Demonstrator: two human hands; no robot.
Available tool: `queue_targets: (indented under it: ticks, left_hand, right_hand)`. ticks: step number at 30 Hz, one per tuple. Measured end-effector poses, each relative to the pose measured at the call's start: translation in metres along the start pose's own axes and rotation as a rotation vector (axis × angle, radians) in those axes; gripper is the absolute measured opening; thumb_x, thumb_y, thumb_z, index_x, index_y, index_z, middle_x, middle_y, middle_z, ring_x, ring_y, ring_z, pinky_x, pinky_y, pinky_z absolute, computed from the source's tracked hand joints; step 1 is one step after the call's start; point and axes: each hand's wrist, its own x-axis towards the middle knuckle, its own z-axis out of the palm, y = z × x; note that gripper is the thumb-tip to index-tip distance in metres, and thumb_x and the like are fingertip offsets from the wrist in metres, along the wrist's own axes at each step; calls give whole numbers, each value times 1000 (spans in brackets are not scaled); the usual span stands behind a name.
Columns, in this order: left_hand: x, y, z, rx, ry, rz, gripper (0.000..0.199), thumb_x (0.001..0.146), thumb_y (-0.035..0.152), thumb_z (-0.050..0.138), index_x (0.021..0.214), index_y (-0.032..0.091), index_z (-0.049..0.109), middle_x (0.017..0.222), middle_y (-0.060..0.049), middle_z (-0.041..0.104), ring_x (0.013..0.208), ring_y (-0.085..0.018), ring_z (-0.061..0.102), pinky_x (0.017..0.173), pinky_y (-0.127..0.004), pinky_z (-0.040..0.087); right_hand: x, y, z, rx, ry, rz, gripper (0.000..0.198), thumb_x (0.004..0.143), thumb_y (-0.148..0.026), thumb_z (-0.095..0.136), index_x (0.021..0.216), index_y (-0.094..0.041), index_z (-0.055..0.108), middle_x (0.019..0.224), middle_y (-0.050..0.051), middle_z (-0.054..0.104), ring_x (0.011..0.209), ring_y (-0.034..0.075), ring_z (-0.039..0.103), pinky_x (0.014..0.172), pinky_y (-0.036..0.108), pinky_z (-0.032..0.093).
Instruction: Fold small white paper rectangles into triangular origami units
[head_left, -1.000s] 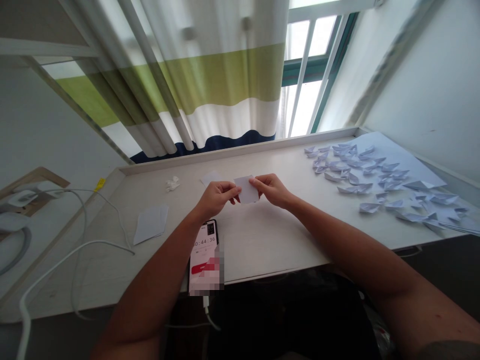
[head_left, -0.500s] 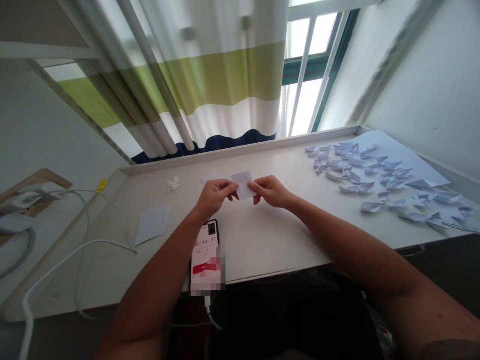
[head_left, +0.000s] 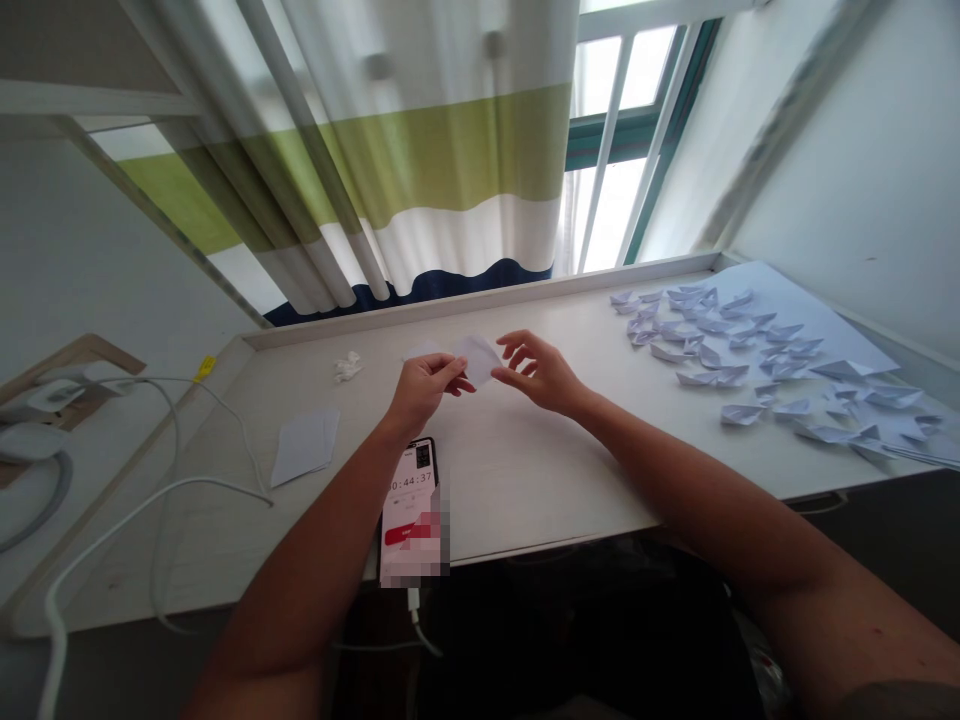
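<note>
Many paper boats (head_left: pixel 712 376) lie on the bench (head_left: pixel 540 470) at right, flat sheets (head_left: pixel 304 447) remain at left, and between them my left hand (head_left: pixel 421 388) pinches a seemingly unfinished paper (head_left: pixel 478 362) (my right hand (head_left: pixel 546 378), fingers parted, by its edge).

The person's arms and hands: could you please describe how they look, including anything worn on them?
The left hand and right hand are bare, with no gloves, rings or wristwatch visible. The left arm and right arm show no sleeve along the forearm; a greyish patch at lower right may be a sleeve edge.
</note>
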Motion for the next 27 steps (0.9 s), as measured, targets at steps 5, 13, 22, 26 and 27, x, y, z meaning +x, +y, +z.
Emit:
queue_targets:
  ticks: [5,13,22,26,27]
  left_hand:
    - [1,1,2,-106,8,-35,50,71,57,94,85,17,69,73,-4,77,69,-22,79,69,-32,60]
    - [-4,3,4,-30,-139,-34,46,78,56,91,85,14,74,80,-9,81,73,-20,78,70,-32,62]
    - [-6,1,5,-35,-157,0,46,77,49,94,101,13,78,84,-10,82,76,-26,82,63,-31,58]
    - [-5,5,3,-134,-153,-50,44,74,41,93,106,15,75,76,-6,80,72,-27,82,64,-32,58]
    - [-5,7,3,-152,-161,-46,38,75,38,90,103,15,77,78,-7,81,73,-26,82,65,-32,59]
  right_hand:
    - [-2,-5,2,84,-80,-14,66,82,-59,90,135,-27,66,114,6,74,86,21,77,72,34,64]
    - [2,-3,5,424,-101,186,61,74,-70,92,96,-17,70,78,5,78,72,20,77,66,34,66]
    - [0,-8,2,556,-142,284,55,73,-61,97,94,-19,68,76,3,80,67,21,78,66,37,70]
    - [0,-11,0,632,-143,285,47,77,-49,96,107,-19,76,78,1,80,64,19,78,68,37,71]
    - [0,-11,-1,649,-146,282,40,79,-46,94,104,-19,78,79,1,80,65,18,78,69,36,70]
